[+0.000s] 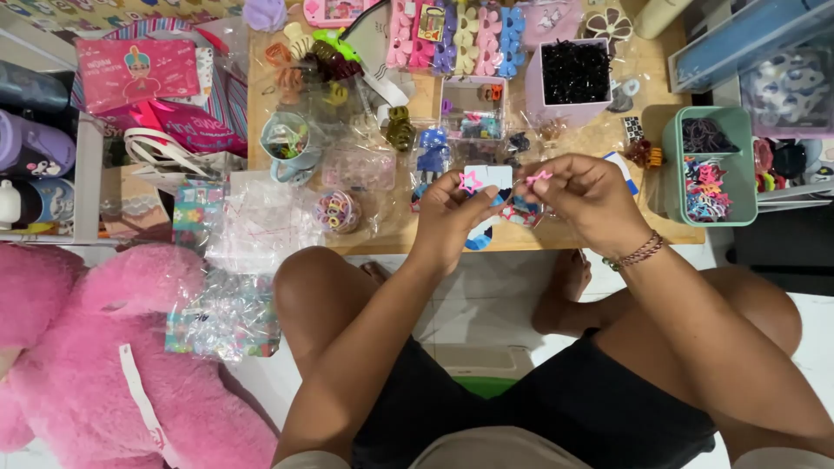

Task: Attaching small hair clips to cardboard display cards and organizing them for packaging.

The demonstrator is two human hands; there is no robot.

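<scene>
My left hand (pixel 452 217) grips a small white card (pixel 492 178) that carries a pink star-shaped hair clip (pixel 470 181) at its left corner. My right hand (pixel 584 196) pinches a second pink clip (pixel 539 177) at the card's right edge. Both hands hover over the front edge of a low wooden table (pixel 387 233). Several blue and dark clips lie under the hands, partly hidden.
A green bin of hair ties and clips (pixel 711 165) stands right. A pink box of black bands (pixel 573 78), clear packets (pixel 261 221), a jar of small bands (pixel 337 211) and claw clips (pixel 452 39) cover the table. A pink plush toy (pixel 113 365) lies at left.
</scene>
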